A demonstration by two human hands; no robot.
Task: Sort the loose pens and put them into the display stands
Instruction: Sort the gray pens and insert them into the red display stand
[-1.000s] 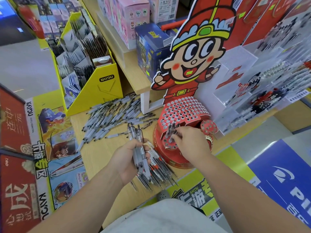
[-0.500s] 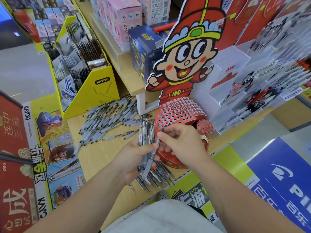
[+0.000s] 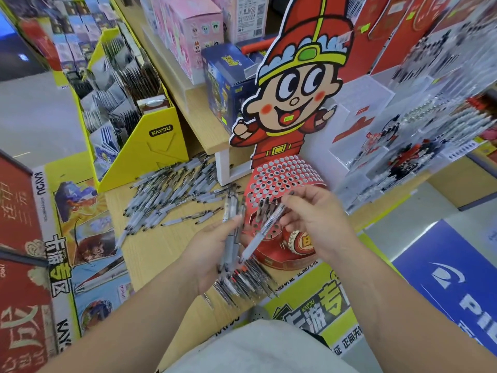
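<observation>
Gripping a bundle of pens [image 3: 232,211], the left hand [image 3: 212,254] curls its fingers round them beside the red stand [image 3: 285,179]; the right hand [image 3: 320,224] pinches one pen [image 3: 265,230], slanted over the stand's holes. More loose pens [image 3: 172,195] litter the tabletop [image 3: 161,251].

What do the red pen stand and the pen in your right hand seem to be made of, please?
Red pen stand: probably printed cardboard, matte, with punched round holes. Pen: seemingly smooth translucent plastic; the barrel looks pale and see-through.
</observation>
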